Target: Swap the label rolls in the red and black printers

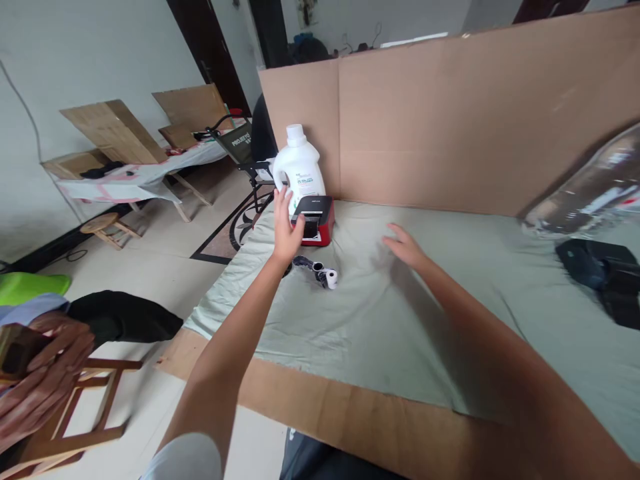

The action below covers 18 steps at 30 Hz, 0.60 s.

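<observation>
My left hand (289, 227) is raised at the left side of a red and black device (323, 217), fingers apart, with nothing held; whether it touches the device I cannot tell. Just behind them stands a white jug (300, 167) with a handle and cap. In front of the device, small white rolls (331, 278) with dark wrapping lie on the green cloth (365, 320). Over the cloth to the right, my right hand (404, 245) hovers with its fingers spread and holds nothing.
A cardboard panel (440, 120) stands along the back edge. At the right are a plastic-wrapped item (590, 183) and a black object (607, 273). Another person's hands (55, 367) hold a dark block at lower left, near a wooden chair (107, 407).
</observation>
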Motion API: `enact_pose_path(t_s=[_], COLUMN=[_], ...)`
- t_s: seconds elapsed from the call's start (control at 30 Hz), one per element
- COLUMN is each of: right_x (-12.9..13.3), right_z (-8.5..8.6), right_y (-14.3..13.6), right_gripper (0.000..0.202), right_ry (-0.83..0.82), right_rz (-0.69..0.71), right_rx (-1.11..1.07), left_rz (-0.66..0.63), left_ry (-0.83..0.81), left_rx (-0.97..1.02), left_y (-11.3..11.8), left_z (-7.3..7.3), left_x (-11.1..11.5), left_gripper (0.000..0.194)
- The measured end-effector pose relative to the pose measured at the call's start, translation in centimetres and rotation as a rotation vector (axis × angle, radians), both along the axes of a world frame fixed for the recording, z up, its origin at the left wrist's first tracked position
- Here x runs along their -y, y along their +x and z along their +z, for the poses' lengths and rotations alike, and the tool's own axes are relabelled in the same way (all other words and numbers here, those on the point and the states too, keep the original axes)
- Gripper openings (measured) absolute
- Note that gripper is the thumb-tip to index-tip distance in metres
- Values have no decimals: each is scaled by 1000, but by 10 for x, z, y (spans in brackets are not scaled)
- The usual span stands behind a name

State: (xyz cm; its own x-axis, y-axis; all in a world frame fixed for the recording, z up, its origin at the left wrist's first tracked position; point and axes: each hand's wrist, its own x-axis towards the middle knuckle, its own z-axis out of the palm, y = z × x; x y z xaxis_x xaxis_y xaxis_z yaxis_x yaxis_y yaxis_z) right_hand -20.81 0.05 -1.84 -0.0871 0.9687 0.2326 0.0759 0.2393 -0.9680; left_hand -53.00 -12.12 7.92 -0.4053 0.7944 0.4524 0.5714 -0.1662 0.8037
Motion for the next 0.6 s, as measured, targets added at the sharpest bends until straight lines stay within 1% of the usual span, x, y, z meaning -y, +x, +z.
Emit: enact_pose_path(t_s=[0.03, 0.07, 0.1, 0.13, 0.17, 0.2, 0.23, 0.27, 0.3, 0.33, 0.37, 0.43, 0.5, 0.6], right_x=[10, 20, 31, 42, 52, 61, 69, 75, 80, 84, 87, 89, 90, 86], right_z=[1, 4, 7, 12, 17, 22, 26, 29, 32, 33, 33, 30, 28, 25], right_y=[54, 108, 161, 210, 254, 290, 319, 340, 355, 363, 367, 367, 362, 357], right_gripper=[38, 37, 39, 45, 55, 71, 90, 108, 122, 131, 133, 126, 123, 127], right_ry=[59, 114, 162, 185, 168, 101, 13, -80, -185, -288, -381, -507, -528, -454], right_rz=[-105, -242, -397, -524, -676, -812, -910, -978, -1020, -1039, -1047, -1049, -1043, -1008], right_rx=[58, 142, 253, 394, 507, 579, 620, 642, 658, 674, 694, 748, 799, 831], left_rz=[-77, -179, -316, -446, -522, -543, -540, -524, -499, -480, -467, -463, -470, -476], left_ry=[0, -25, -93, -193, -283, -365, -433, -484, -517, -535, -539, -522, -495, -470], left_rx=[-184, -336, -460, -546, -586, -594, -601, -618, -650, -693, -744, -844, -918, -975], left_y=[8, 15, 23, 29, 36, 41, 45, 48, 50, 51, 51, 49, 46, 43], left_z=[-1, -4, -10, -19, -30, -42, -55, -67, -78, -87, -94, -102, -104, -105], left_x=[29, 60, 90, 119, 144, 166, 183, 196, 205, 212, 216, 220, 221, 222], left_gripper=[61, 56, 51, 48, 48, 51, 54, 58, 60, 61, 61, 60, 59, 59])
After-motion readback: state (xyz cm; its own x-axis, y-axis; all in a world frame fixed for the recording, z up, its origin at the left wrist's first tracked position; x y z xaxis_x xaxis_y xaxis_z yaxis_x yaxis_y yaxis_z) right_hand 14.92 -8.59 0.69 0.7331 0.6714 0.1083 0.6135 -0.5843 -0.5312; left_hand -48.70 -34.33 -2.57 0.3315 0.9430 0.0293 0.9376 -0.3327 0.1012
